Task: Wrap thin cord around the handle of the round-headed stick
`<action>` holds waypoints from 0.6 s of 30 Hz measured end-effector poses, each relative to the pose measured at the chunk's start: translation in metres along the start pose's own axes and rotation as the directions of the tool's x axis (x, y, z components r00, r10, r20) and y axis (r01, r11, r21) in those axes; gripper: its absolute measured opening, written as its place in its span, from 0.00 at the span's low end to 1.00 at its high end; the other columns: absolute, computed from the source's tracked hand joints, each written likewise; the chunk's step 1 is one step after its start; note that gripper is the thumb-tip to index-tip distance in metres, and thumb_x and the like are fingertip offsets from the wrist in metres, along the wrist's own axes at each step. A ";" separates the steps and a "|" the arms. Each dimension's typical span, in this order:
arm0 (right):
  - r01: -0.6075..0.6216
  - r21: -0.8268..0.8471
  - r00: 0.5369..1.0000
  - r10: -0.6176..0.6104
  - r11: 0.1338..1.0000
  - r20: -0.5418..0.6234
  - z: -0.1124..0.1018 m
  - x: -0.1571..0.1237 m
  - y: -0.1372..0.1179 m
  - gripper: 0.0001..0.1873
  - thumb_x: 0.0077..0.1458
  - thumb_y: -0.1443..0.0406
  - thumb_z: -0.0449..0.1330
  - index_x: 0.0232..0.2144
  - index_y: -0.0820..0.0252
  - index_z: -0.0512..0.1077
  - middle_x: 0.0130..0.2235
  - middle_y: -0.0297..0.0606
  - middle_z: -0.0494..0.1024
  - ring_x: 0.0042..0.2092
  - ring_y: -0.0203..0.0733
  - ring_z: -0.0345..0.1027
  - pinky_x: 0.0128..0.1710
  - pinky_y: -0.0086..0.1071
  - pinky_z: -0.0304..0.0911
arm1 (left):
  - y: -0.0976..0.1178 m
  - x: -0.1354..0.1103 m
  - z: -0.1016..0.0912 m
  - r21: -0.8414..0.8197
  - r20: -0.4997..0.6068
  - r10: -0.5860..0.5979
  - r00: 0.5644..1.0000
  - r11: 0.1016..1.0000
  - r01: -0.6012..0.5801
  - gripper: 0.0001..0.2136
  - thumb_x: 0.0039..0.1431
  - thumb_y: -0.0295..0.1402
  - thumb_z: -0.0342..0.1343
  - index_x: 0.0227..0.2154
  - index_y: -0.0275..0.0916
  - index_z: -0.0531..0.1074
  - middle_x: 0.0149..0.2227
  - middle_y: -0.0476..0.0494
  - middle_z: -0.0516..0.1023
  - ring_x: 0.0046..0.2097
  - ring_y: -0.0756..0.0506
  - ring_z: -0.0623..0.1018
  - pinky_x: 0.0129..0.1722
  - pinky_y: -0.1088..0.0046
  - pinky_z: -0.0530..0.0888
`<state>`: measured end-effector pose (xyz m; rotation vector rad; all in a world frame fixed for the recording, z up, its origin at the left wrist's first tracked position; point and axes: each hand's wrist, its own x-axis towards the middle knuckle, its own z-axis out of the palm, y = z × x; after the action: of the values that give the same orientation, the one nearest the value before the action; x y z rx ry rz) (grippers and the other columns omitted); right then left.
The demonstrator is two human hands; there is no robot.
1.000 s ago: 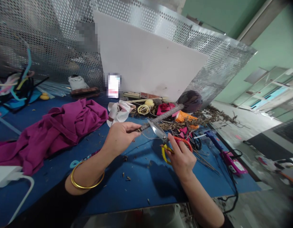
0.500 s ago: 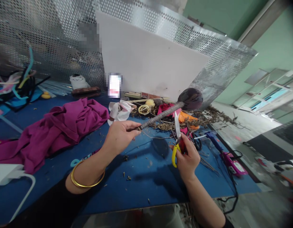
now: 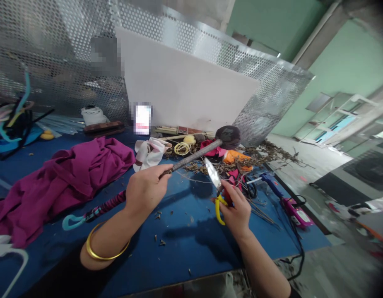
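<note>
Left grip (image 3: pixel 147 190) clasps the grey-wrapped rod (image 3: pixel 196 156) and right grip (image 3: pixel 238 212) the scissors (image 3: pixel 213 174), best kept angled clear of the left, inside the tabletop's (image 3: pixel 175 263) front edge.

Cloth (image 3: pixel 82 169) left of scissors (image 3: pixel 213 174)

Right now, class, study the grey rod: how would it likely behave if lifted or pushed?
The grey rod is probably stiff: it extends straight from the left hand without visible sag. It may feel heavier toward its far end, where a bulky dark round head seems attached. That head's bulge could make it roll unevenly if pushed along the table.
</note>
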<state>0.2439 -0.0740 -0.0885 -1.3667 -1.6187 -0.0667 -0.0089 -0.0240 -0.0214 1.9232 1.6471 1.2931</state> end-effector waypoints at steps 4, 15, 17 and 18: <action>-0.329 0.251 0.931 0.356 0.910 -0.073 -0.003 0.015 0.009 0.26 0.47 0.56 0.66 0.48 0.60 0.73 0.33 0.37 0.77 0.29 0.37 0.69 0.29 0.29 0.68 | -0.004 0.008 -0.005 0.010 -0.011 -0.077 0.997 0.997 0.077 0.12 0.50 0.33 0.61 0.38 0.47 0.81 0.31 0.49 0.84 0.34 0.41 0.80 0.34 0.71 0.71; -0.677 -0.303 0.696 0.717 0.671 0.033 0.005 0.170 0.089 0.19 0.60 0.60 0.59 0.51 0.64 0.68 0.48 0.43 0.73 0.45 0.43 0.71 0.44 0.39 0.69 | -0.001 0.011 -0.005 0.222 0.058 -0.139 0.989 0.967 0.123 0.13 0.55 0.35 0.55 0.42 0.49 0.80 0.39 0.51 0.84 0.40 0.42 0.81 0.39 0.71 0.73; -0.625 -0.452 0.676 0.731 0.636 0.094 0.015 0.183 0.091 0.18 0.61 0.60 0.57 0.51 0.63 0.67 0.50 0.43 0.71 0.48 0.44 0.69 0.46 0.43 0.69 | -0.003 0.011 -0.005 0.220 0.062 -0.130 0.990 0.969 0.113 0.13 0.55 0.35 0.55 0.42 0.49 0.80 0.40 0.51 0.83 0.41 0.42 0.81 0.40 0.71 0.74; -0.582 -0.519 0.675 0.728 0.626 0.120 0.018 0.187 0.090 0.18 0.61 0.60 0.57 0.51 0.63 0.67 0.51 0.44 0.71 0.48 0.44 0.69 0.46 0.43 0.69 | -0.004 0.011 -0.005 0.217 0.064 -0.130 0.989 0.970 0.113 0.13 0.55 0.35 0.55 0.42 0.48 0.80 0.39 0.50 0.84 0.41 0.42 0.81 0.40 0.70 0.74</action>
<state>0.3229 0.1046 -0.0165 -2.3904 -1.2683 0.2693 -0.0157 -0.0140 -0.0167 1.9275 1.8975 1.0173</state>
